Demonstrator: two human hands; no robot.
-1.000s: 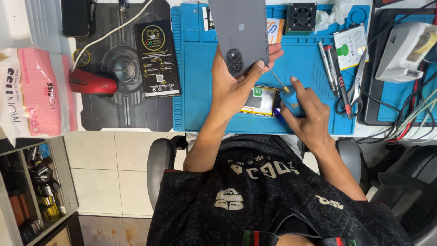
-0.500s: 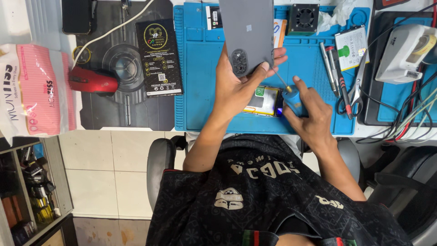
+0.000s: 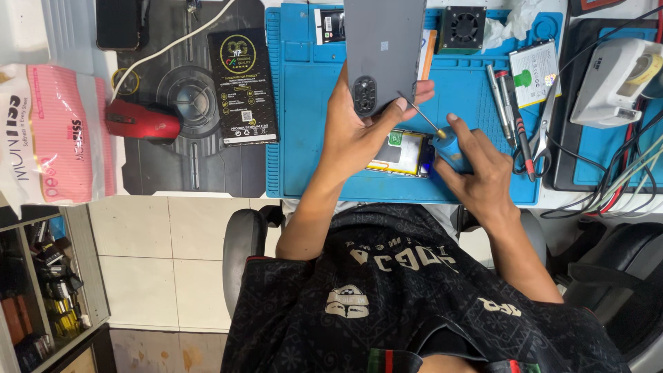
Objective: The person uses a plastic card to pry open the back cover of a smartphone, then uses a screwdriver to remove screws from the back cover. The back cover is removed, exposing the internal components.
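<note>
My left hand [image 3: 352, 135] grips a grey phone [image 3: 383, 48] by its lower end. The phone is held upright over the blue work mat [image 3: 311, 103], with its back and black camera block facing me. My right hand [image 3: 483, 173] holds a blue-handled screwdriver [image 3: 447, 141]. Its thin shaft points up-left, and the tip sits close to the phone's lower right edge by my left fingertips. Under both hands an opened device with a yellow-edged part [image 3: 404, 152] lies flat on the mat.
On the mat's right side lie pens and tweezers [image 3: 507, 97] and a white battery [image 3: 535, 72]; a small black fan [image 3: 461, 27] stands at the back. A white machine with cables [image 3: 621, 72] is far right. A red mouse [image 3: 141, 123], black card [image 3: 242, 86] and pink tissue pack [image 3: 59, 135] are left.
My right hand has lifted the screwdriver from the mat, and its tip now points at the phone's lower edge. The phone stays in my left hand, slightly higher.
</note>
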